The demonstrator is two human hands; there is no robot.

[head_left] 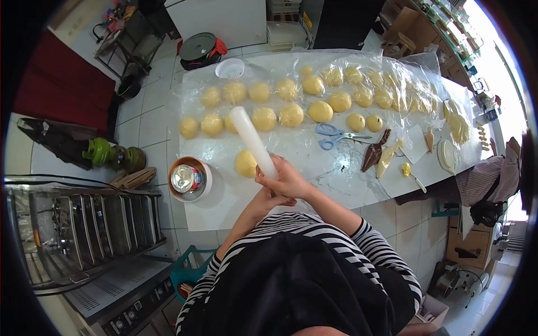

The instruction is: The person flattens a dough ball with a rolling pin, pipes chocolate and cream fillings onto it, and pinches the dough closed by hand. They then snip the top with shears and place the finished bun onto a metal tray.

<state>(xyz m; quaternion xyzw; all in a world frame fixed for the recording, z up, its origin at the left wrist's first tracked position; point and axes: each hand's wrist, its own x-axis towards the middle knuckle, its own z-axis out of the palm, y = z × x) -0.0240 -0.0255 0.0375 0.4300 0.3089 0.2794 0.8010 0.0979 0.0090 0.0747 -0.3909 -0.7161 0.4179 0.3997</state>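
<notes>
My right hand (286,180): fingers wrapped round the near part of one white rolling pin (253,140). My left hand (265,204): just below the right, fingers curled in toward the pin's near end; whether they grip it I cannot tell. Rolling pin: smooth, tilted, long axis running from my hands forward and to the left, free end showing in front of a dough row. Single dough ball (244,164): on the surface (213,214), forward and left of my hands, just left of the pin as I see it; right hand's fingers the nearer. Round bowl (208,180): at the left edge of the surface, holding one tin (181,178) with a silvery top and a red and blue label. Toward the right, two filled bags: one dark-filled bag (371,157), lying beside one pale-filled bag (388,160). Scissors (330,130): blue handles, blades pointing right, lying past the dough ball. Beyond, dough balls in rows (291,115), many beneath a clear plastic sheet (414,64). White dish (230,69): at the far left edge, contents too unclear to list. Farthest container, past the surface: dark lidded bin (199,47), interior hidden.
</notes>
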